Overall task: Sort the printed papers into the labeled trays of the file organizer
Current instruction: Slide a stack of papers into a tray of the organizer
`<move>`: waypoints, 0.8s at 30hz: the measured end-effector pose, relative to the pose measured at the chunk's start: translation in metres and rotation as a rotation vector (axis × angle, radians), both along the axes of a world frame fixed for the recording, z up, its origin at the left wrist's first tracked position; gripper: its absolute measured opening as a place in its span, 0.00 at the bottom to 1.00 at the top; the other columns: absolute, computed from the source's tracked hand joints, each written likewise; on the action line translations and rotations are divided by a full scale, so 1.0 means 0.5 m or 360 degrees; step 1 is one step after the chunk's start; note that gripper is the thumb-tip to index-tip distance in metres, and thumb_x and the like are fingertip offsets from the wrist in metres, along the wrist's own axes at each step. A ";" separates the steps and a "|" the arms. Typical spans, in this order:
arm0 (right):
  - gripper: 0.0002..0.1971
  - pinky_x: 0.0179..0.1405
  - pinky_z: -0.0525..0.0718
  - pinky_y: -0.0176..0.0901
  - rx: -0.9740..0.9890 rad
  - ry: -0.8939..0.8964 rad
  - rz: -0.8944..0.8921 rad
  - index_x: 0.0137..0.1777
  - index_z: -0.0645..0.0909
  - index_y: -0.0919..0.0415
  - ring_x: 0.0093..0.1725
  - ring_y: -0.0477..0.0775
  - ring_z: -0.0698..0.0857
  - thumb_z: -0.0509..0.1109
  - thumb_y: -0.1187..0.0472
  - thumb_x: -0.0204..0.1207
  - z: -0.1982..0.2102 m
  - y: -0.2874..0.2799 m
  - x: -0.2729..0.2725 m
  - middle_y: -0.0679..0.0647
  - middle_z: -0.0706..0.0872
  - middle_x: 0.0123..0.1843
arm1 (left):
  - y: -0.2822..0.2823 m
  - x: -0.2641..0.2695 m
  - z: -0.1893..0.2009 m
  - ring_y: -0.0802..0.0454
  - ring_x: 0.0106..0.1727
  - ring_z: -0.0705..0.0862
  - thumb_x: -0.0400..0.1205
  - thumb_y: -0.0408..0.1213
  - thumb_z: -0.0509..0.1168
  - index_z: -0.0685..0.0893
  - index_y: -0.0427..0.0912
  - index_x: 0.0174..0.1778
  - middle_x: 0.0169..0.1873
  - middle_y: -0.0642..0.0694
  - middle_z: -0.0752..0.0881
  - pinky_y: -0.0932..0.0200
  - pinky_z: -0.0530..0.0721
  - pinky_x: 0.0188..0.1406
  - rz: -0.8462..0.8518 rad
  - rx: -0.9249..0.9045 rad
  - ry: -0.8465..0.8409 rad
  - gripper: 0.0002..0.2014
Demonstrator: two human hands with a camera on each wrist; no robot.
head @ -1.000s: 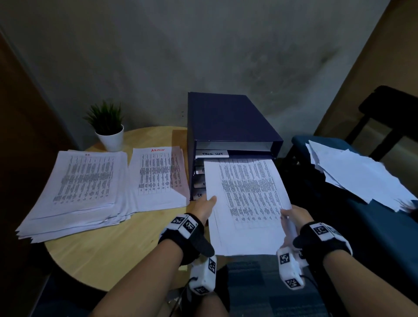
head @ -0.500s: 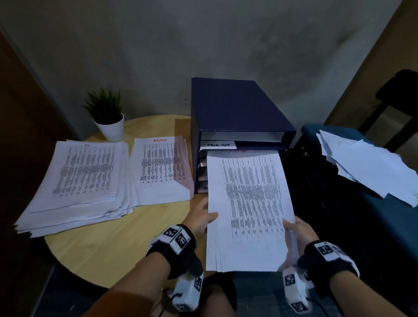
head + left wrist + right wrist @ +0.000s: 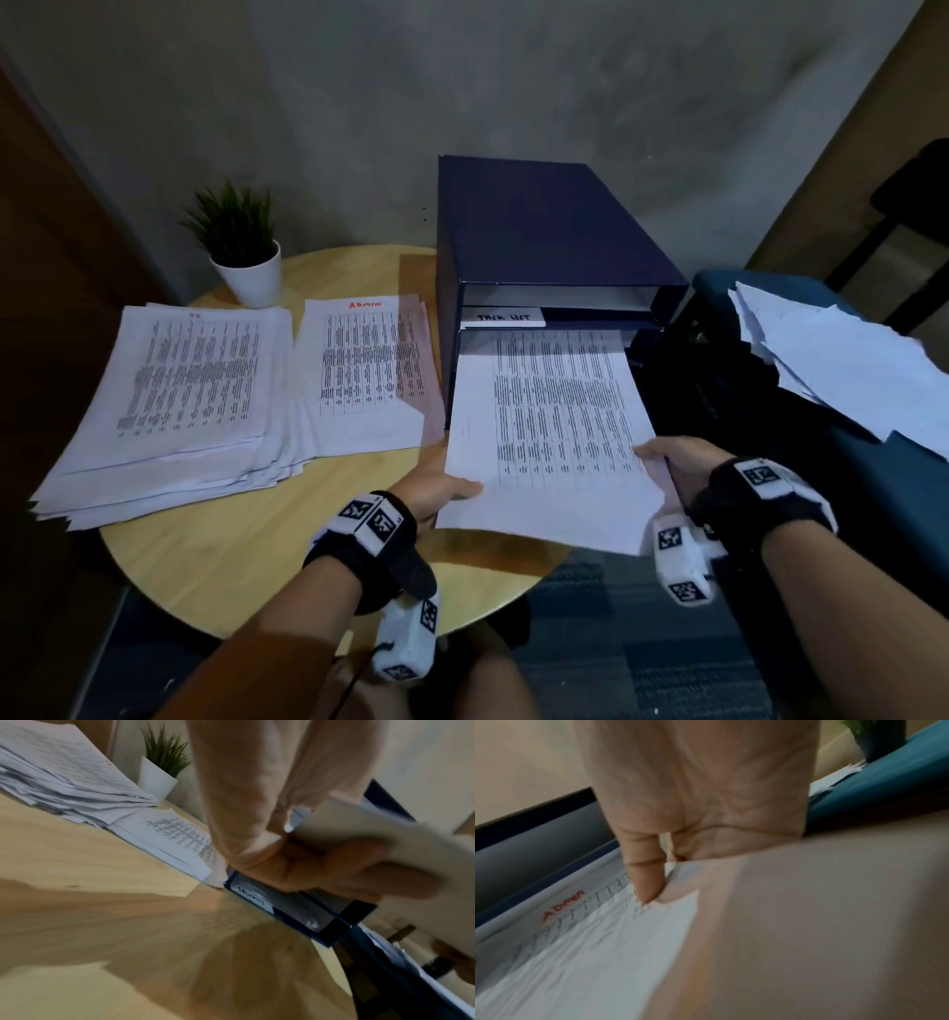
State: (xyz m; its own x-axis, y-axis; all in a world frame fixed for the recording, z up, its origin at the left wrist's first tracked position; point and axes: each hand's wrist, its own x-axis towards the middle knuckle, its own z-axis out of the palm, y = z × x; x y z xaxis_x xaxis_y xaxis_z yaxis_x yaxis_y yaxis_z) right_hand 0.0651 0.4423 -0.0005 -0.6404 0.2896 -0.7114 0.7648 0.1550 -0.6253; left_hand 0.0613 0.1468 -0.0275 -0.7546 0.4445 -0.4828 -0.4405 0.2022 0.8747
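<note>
Both hands are gripping a thin sheaf of papers [image 3: 552, 437] at its near end. The left hand [image 3: 436, 496] is pinching the near-left corner, thumb on top; the right hand [image 3: 678, 460] is pinching the right edge, thumb over the print. Judged light, limp and prone to buckling, so two spread side holds are suiting it. The forearms are reaching forward over the table's [image 3: 246, 555] near edge. The far end is entering the file organizer [image 3: 539, 226] at the table's far right edge, below the labeled tray [image 3: 503, 317].
</note>
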 end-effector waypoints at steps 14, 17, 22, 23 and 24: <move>0.13 0.45 0.83 0.57 -0.0489 0.0171 -0.0030 0.67 0.72 0.63 0.59 0.67 0.84 0.55 0.67 0.85 -0.058 -0.035 0.147 0.63 0.86 0.57 | -0.006 0.057 -0.027 0.40 0.69 0.78 0.82 0.20 0.59 0.65 0.41 0.78 0.72 0.38 0.77 0.44 0.79 0.65 0.0094 -0.0020 -0.0167 0.28; 0.15 0.42 0.84 0.58 -0.0508 0.0243 -0.0135 0.69 0.72 0.60 0.51 0.65 0.85 0.57 0.68 0.84 -0.057 -0.048 0.144 0.64 0.85 0.55 | -0.007 0.074 -0.018 0.40 0.71 0.78 0.81 0.21 0.61 0.66 0.41 0.78 0.71 0.40 0.79 0.39 0.74 0.73 -0.0029 -0.0104 -0.0114 0.28; 0.21 0.39 0.88 0.56 -0.0553 0.0416 -0.0223 0.73 0.70 0.65 0.54 0.66 0.85 0.57 0.75 0.81 -0.043 -0.065 0.134 0.69 0.82 0.64 | -0.028 0.085 -0.001 0.42 0.69 0.78 0.82 0.22 0.60 0.65 0.43 0.78 0.71 0.40 0.77 0.44 0.76 0.70 0.0040 -0.0051 -0.0052 0.28; 0.21 0.37 0.89 0.55 -0.0569 0.0464 -0.0225 0.73 0.70 0.64 0.53 0.66 0.86 0.57 0.76 0.81 -0.036 -0.068 0.130 0.69 0.83 0.64 | -0.029 0.081 0.001 0.42 0.69 0.78 0.82 0.22 0.60 0.65 0.43 0.78 0.71 0.40 0.77 0.43 0.76 0.70 0.0068 -0.0027 -0.0043 0.28; 0.20 0.33 0.89 0.53 -0.0578 0.0505 -0.0238 0.72 0.71 0.63 0.52 0.64 0.86 0.56 0.76 0.81 -0.032 -0.069 0.126 0.67 0.84 0.62 | -0.029 0.078 0.005 0.41 0.70 0.78 0.82 0.23 0.60 0.64 0.43 0.78 0.71 0.40 0.77 0.42 0.75 0.71 0.0083 -0.0009 -0.0035 0.28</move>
